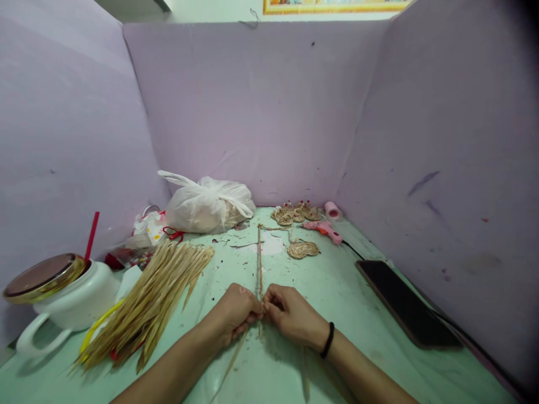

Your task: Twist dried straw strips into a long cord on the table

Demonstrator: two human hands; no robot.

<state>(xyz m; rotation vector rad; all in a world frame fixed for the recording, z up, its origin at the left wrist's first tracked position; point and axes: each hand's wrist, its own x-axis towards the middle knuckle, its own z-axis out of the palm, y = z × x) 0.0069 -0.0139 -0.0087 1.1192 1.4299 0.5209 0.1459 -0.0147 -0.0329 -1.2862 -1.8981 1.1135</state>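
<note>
My left hand (236, 314) and my right hand (290, 315) meet at the middle of the green table (370, 336), fingers pinched together on a thin twisted straw braid (260, 264). The braid runs away from my hands toward the back of the table. Loose straw strands (229, 367) trail from under my hands toward me. A coiled heart-shaped straw piece (302, 249) lies beyond the braid's far end, to the right. A black band sits on my right wrist.
A bundle of dry straw strips (147, 303) lies left of my hands, beside a white lidded pot (59, 292). A white plastic bag (208, 205), more coiled straw pieces (295, 214), a pink glue gun (324, 228), pink tape (332, 210) and a dark phone (406, 303) lie around. Purple walls enclose the table.
</note>
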